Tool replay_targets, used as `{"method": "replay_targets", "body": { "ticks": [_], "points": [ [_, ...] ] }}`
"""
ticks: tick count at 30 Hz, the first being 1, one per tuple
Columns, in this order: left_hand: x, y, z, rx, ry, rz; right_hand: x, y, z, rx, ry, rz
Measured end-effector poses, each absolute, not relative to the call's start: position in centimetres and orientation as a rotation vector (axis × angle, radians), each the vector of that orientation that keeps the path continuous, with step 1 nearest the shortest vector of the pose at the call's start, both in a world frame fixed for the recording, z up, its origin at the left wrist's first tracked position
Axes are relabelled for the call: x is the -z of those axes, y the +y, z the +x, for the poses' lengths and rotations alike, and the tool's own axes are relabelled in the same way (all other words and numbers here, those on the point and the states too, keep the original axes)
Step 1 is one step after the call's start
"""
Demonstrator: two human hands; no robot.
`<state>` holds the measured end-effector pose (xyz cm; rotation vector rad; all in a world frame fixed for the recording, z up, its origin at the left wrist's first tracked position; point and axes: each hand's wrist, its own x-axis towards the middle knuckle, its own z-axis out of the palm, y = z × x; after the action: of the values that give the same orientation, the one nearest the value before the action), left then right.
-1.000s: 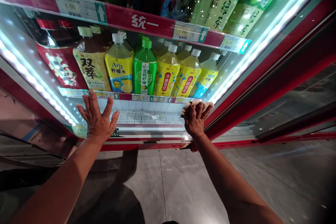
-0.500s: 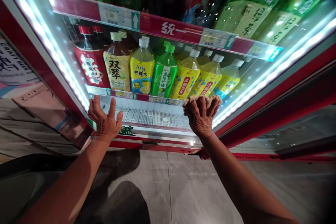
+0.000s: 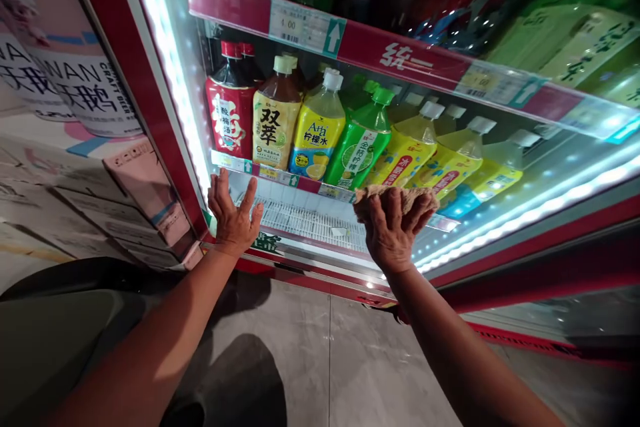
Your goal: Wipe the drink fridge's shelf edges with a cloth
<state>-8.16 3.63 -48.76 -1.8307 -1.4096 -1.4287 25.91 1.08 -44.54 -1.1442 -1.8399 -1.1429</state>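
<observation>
Holds tan cloth (image 3: 423, 197) beneath bent, spread fingers of right hand (image 3: 391, 237); splays empty left hand (image 3: 235, 223); might drop cloth through light pressure.

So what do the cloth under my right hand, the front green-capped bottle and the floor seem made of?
Cloth: soft, matte fabric, judging by its rumpled, fuzzy edge; the fibre I can't tell.
Bottle: probably clear, glossy plastic, given its see-through shoulder and moulded-looking cap.
Floor: smooth, satin, grey tile, perhaps ceramic or stone, with faint veining and a straight joint.
</observation>
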Motion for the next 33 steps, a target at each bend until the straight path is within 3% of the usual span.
{"method": "replay_targets", "body": {
  "ticks": [14, 22, 27, 33],
  "points": [
    [49.3, 4.0, -10.6, 1.476, -1.418, -1.776, 43.0, 1.6, 20.4, 1.107, -2.078, -1.015],
    [49.2, 3.9, -11.5, 1.475, -1.408, -1.804, 39.5, 2.6, 15.8, 1.118, -2.119, -0.961],
    [49.0, 3.7, -12.6, 1.457, -1.416, -1.772, 40.9, 2.8, 14.2, 1.075, -2.294, -0.771],
    [49.0, 3.8, -13.5, 1.466, -1.439, -1.744, 38.5, 4.1, 10.7, 0.938, -2.304, -0.775]
  ]
}}
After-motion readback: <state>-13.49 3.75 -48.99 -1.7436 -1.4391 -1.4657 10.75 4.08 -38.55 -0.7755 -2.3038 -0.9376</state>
